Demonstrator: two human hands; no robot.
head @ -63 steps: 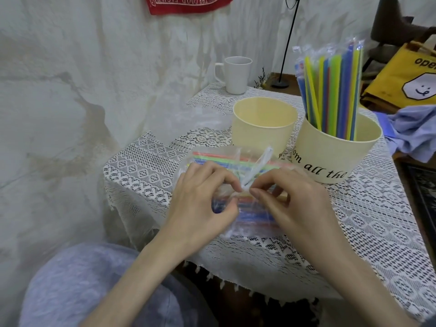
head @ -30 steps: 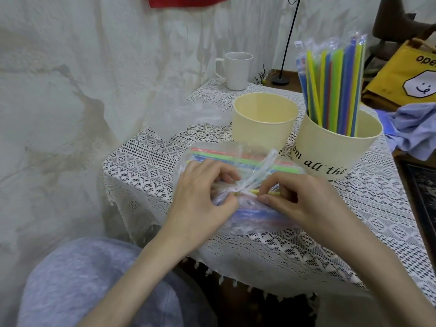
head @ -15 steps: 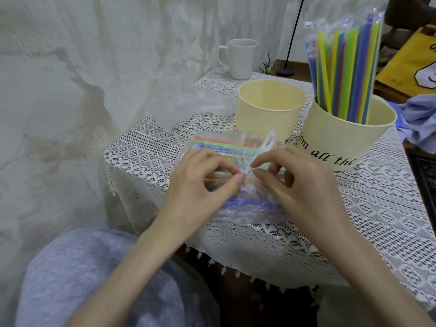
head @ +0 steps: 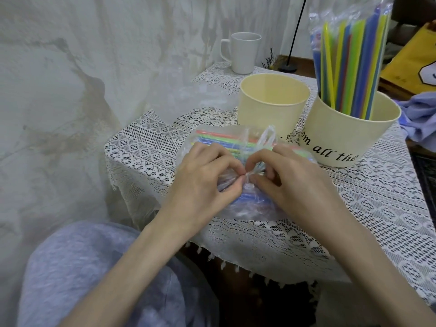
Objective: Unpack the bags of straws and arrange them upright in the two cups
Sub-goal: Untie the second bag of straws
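A clear plastic bag of coloured straws (head: 219,140) lies flat on the lace-covered table (head: 377,208) in front of me. My left hand (head: 207,182) and my right hand (head: 290,180) meet over its middle, and both pinch the bag's twisted plastic knot between fingertips and thumbs. Behind the bag stands a cream cup (head: 271,102) with nothing inside. To its right a wider cream cup (head: 349,135) with black lettering holds a tall bundle of coloured straws (head: 351,64) upright, still wrapped in clear plastic.
A white mug (head: 244,53) stands at the table's far edge. Crumpled clear plastic (head: 203,95) lies left of the cups. A rough wall runs along the left. Blue cloth (head: 420,119) and a yellow bag (head: 415,64) lie at the right. My grey-clad knee (head: 89,274) is below.
My fingers keep working at the knot, now pinched closer together over the bag. The view has shifted a little; the bag and cups stay in place.
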